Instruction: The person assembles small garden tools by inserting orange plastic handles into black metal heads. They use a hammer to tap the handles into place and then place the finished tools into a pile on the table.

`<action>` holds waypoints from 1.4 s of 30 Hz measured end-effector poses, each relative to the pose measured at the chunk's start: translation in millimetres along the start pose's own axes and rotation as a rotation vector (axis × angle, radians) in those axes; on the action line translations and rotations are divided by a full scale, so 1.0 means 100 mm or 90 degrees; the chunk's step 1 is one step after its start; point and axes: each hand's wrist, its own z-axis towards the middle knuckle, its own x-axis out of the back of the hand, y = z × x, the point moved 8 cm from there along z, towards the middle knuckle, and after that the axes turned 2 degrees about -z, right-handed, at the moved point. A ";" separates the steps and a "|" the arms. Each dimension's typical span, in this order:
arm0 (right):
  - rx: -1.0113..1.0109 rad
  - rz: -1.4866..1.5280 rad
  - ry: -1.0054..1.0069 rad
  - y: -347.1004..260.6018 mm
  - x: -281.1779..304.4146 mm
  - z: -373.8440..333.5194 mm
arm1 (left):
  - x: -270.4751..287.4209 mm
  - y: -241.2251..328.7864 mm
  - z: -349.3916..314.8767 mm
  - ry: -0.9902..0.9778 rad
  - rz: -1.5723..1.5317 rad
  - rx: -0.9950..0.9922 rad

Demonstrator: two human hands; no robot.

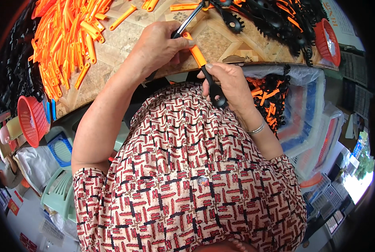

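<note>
Pinching orange handle (198, 55) with fingers of left hand (160, 46); gripping neck of adjoining black holed spoon (219, 102) with fingers of right hand (232, 82), at near edge of table (111, 52). Held at 2 points, probably for alignment. Metal rod (190, 20) by left hand: cannot tell if grasped.

So the heap of handles (67, 44) takes up the left of the surface (130, 40), and the heap of utensil heads (275, 25) is over on the right, with a basket (328, 44) just past it. A spoon (216, 88) sits between the two hands, over the near edge. Lower right, there's a bin (309, 90) with more utensils (268, 101) in it.
</note>
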 end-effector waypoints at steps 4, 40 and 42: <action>0.005 0.001 -0.001 0.01 0.02 0.03 | -0.01 -0.09 0.08 -0.046 -0.012 0.008; 0.036 -0.137 0.038 0.02 0.19 -0.06 | -0.14 0.09 -1.02 0.055 0.380 -0.191; 0.049 -0.124 0.047 -0.01 0.20 -0.06 | -0.09 0.17 -1.00 0.038 0.267 -0.136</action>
